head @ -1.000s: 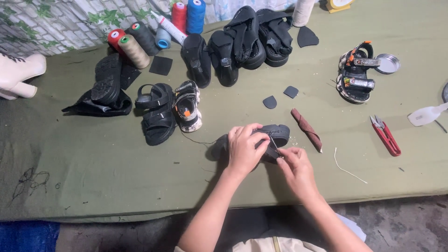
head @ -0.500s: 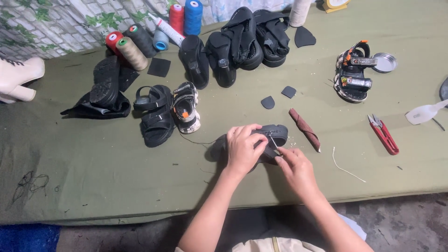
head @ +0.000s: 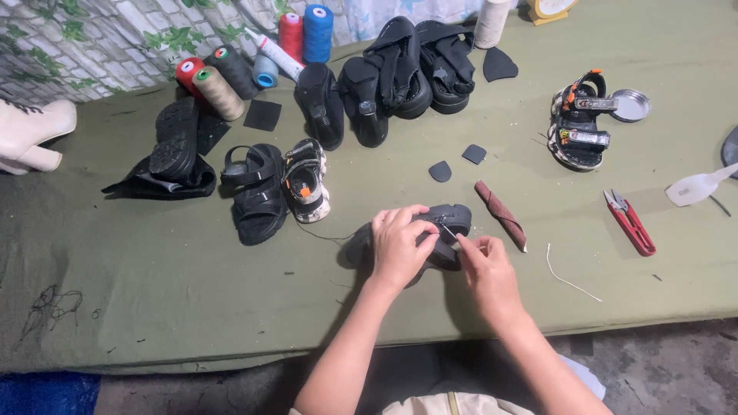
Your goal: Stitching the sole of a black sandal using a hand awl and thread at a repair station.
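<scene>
- The left hand (head: pixel 400 246) clasps a dark shoe (head: pixel 446 223) lying on the green table cloth (head: pixel 154 292), near its front edge; fingers curl over the upper.
- The right hand (head: pixel 486 270) pinches a thin needle-like tool (head: pixel 450 234) against the shoe — fingers narrow, tip touching it.
- Just beside, to the right: a brown rolled strip (head: pixel 501 215); farther on, a white cord (head: pixel 569 277) and red snips (head: pixel 630 223).
- Behind lie black sandals (head: pixel 257 192) (a small pair beside them) and thread spools (head: pixel 304 34) — well apart.
</scene>
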